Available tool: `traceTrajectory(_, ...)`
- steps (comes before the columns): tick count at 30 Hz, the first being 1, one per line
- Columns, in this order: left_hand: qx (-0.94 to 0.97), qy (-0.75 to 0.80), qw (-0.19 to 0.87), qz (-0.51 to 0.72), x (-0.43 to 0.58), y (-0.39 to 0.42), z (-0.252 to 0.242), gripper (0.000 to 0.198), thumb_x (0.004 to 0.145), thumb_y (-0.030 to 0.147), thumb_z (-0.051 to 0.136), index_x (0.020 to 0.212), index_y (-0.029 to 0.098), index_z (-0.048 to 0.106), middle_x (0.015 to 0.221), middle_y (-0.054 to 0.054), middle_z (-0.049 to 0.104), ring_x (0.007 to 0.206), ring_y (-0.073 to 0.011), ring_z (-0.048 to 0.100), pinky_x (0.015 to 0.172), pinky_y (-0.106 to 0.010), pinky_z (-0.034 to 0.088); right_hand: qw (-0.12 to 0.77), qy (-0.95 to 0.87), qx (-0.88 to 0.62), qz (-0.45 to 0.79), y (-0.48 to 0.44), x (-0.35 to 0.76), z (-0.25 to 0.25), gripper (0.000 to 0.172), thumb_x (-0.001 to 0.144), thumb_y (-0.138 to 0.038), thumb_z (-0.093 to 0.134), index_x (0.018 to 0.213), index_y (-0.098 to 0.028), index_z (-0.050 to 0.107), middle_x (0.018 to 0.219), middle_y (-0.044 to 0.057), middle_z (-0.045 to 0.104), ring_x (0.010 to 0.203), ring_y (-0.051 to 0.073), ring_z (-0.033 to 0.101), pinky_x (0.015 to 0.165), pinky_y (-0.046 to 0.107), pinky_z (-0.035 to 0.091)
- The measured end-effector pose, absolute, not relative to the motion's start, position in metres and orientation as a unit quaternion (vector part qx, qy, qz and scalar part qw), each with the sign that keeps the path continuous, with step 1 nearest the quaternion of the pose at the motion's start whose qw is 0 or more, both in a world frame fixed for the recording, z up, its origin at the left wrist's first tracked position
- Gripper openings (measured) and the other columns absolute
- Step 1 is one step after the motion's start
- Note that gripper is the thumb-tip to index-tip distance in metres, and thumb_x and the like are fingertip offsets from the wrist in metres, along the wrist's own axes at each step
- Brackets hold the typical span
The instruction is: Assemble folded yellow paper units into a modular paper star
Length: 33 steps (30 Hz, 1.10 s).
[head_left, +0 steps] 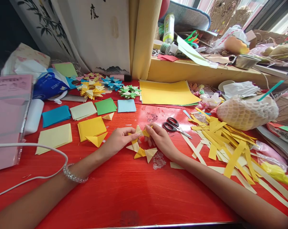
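Note:
A half-built yellow and cream paper star (141, 147) lies on the red table (124, 187) between my hands. My left hand (118, 140) pinches its upper left point with thumb and fingers closed. My right hand (161, 140) grips the upper right point, fingers curled on the paper. Both wrists rest on the table top. A folded yellow triangle (96, 139) sits just left of my left hand.
Scissors (176, 126) lie right of my right hand, beside a heap of yellow paper strips (226, 140). Stacks of coloured square paper (91, 126) and finished stars (91, 89) fill the left and back. A white cable (38, 149) crosses my left forearm.

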<state>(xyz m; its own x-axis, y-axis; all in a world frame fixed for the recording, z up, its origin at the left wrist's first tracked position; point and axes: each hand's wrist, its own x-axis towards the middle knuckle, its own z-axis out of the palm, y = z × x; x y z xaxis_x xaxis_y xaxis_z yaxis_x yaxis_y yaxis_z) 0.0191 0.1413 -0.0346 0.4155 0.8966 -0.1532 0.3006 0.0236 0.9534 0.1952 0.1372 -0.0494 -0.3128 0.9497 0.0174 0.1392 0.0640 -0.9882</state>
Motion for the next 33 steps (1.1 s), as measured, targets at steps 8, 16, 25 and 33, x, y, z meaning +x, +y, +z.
traceTrajectory(8,0.614,0.471,0.567,0.281,0.018,0.142,-0.035,0.033,0.073,0.045,0.056,0.084,0.014,0.06,0.079,-0.002,0.062,0.064,-0.0099,0.052,0.058,-0.018,0.039,0.412,-0.607,-0.424,0.531,0.14,0.197,-0.052,0.029,0.082,-0.044,0.047,0.074,-0.016,0.042,0.056,-0.003,0.047,0.046,0.006,0.043,0.044,0.018,0.033)
traceTrajectory(16,0.614,0.452,0.582,0.284,0.019,0.143,-0.034,0.03,0.071,0.042,0.058,0.079,0.012,0.06,0.078,-0.003,0.062,0.071,-0.0127,0.054,0.061,-0.019,0.041,0.36,-0.626,-0.399,0.565,0.14,0.197,-0.048,0.028,0.08,-0.043,0.051,0.076,-0.015,0.045,0.058,-0.002,0.05,0.048,0.008,0.047,0.047,0.019,0.038)
traceTrajectory(25,0.603,0.45,0.58,0.312,0.017,0.143,-0.034,0.026,0.074,0.038,0.057,0.076,0.012,0.058,0.072,-0.003,0.062,0.064,-0.0099,0.05,0.056,-0.018,0.038,0.412,-0.573,-0.392,0.591,0.143,0.196,-0.049,0.028,0.085,-0.043,0.043,0.083,-0.015,0.045,0.067,-0.001,0.052,0.052,0.007,0.049,0.047,0.018,0.039)
traceTrajectory(33,0.498,0.405,0.619,0.453,0.017,0.141,-0.027,0.02,0.076,0.033,0.057,0.079,0.013,0.053,0.072,-0.003,0.063,0.064,-0.0089,0.052,0.062,-0.019,0.041,0.386,-0.63,-0.43,0.519,0.155,0.196,-0.053,0.023,0.083,-0.037,0.045,0.086,-0.014,0.05,0.075,0.001,0.054,0.061,0.007,0.05,0.055,0.018,0.04)
